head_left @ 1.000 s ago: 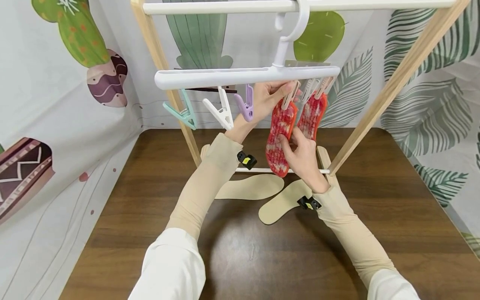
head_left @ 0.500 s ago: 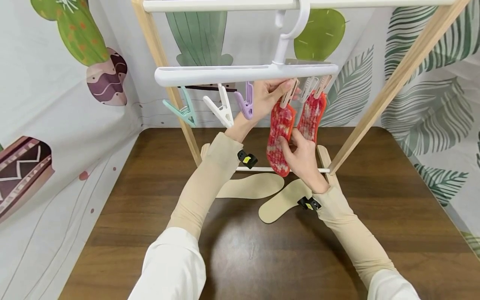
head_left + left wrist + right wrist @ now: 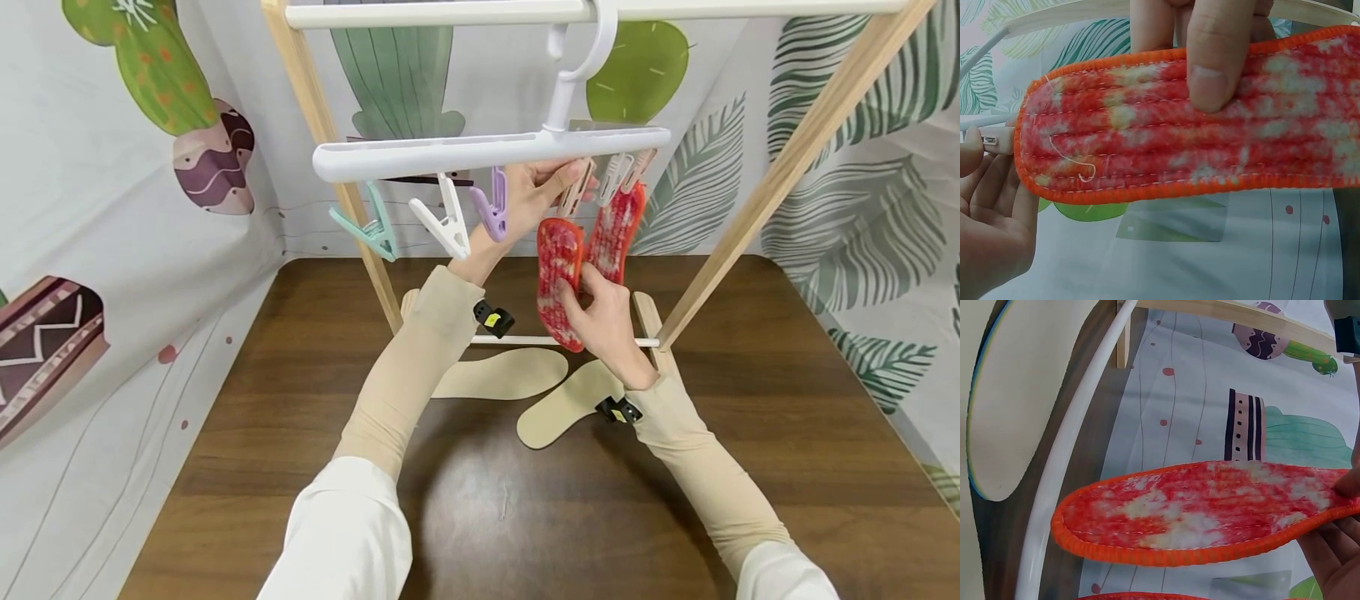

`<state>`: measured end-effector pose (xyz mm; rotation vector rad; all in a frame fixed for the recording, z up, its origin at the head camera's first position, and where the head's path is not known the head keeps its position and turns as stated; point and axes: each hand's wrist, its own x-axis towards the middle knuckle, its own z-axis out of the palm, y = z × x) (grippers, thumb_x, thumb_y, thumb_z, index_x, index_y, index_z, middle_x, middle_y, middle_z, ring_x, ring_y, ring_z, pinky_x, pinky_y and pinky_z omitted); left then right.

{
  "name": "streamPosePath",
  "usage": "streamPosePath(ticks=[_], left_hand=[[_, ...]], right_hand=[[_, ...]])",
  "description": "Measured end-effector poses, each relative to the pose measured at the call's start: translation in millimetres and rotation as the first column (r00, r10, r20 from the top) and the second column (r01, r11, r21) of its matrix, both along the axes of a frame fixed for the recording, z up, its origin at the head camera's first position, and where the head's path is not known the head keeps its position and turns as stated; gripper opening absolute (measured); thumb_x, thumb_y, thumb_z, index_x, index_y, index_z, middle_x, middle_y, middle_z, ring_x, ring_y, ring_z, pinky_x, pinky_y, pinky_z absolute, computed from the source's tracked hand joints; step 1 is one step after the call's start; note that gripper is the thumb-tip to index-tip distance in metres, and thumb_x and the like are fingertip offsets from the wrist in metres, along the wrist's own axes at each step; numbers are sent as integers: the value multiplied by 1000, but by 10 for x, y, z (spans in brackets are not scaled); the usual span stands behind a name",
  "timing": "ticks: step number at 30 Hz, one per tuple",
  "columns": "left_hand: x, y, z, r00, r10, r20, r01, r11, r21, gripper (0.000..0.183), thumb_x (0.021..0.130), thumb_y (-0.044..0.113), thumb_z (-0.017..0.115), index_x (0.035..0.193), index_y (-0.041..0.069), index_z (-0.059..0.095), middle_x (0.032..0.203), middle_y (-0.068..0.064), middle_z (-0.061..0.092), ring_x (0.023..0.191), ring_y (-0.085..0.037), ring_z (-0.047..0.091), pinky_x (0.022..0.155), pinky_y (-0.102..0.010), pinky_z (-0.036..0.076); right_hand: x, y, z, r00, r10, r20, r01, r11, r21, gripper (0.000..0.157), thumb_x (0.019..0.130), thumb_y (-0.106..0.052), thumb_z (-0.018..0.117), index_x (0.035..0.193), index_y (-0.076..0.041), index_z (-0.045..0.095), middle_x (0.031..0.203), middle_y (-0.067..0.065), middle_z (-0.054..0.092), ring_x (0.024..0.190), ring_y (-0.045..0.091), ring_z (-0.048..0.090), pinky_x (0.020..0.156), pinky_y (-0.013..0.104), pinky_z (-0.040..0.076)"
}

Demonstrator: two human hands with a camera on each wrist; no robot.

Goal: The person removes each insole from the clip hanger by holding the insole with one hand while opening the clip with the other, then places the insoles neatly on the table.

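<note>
My left hand (image 3: 536,200) pinches a pale beige clothespin (image 3: 576,190) hanging from the white hanger (image 3: 450,154). Lower down, my right hand (image 3: 607,312) holds a red mottled insole (image 3: 557,262) edged in orange, thumb on its face. The insole's upper end sits right at the clothespin's lower tip in the head view. Seen from the left wrist, that insole (image 3: 1135,137) fills the middle, with a loose white thread on it, and the clothespin (image 3: 999,140) is at the left. A second red insole (image 3: 618,233) hangs behind, below a pink clothespin (image 3: 637,171).
Teal (image 3: 371,225), white (image 3: 446,221) and purple (image 3: 493,204) clothespins hang at the hanger's left. A wooden rack (image 3: 787,179) frames the work. Two cream insoles, one left (image 3: 502,373) and one right (image 3: 562,408), lie on the brown table (image 3: 480,517) near the white lower bar.
The front insole's upper end has come down out of the clothespin's overlap and tilts slightly. My right hand still grips it; my left hand stays at the clothespin. The hanger has shifted slightly.
</note>
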<state>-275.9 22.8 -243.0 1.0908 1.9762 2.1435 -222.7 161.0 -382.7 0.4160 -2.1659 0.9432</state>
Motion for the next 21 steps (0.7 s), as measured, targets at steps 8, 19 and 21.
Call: streamPosePath(ticks=[8, 19, 21], left_hand=[[81, -13, 60, 998, 37, 51, -35, 999, -35, 31, 94, -2, 44, 121, -15, 50, 107, -36, 57, 93, -40, 63, 83, -34, 54], [98, -1, 53, 996, 35, 77, -30, 997, -65, 33, 95, 3, 43, 123, -12, 49, 109, -34, 58, 95, -39, 63, 82, -32, 54], [98, 5, 54, 996, 36, 78, -31, 997, -67, 32, 95, 3, 43, 123, -12, 49, 109, -34, 58, 96, -40, 62, 82, -31, 54]], right_hand=[[14, 21, 8, 1000, 16, 7, -16, 1000, -2, 7, 85, -12, 58, 86, -5, 60, 74, 7, 68, 62, 13, 60, 54, 32, 47], [58, 53, 21, 1000, 6, -8, -6, 1000, -11, 6, 84, -11, 58, 83, -6, 60, 71, 6, 67, 59, 12, 57, 51, 33, 46], [62, 62, 26, 1000, 1, -22, -2, 1000, -10, 6, 83, -11, 58, 83, -5, 60, 70, 7, 67, 60, 14, 61, 53, 28, 47]])
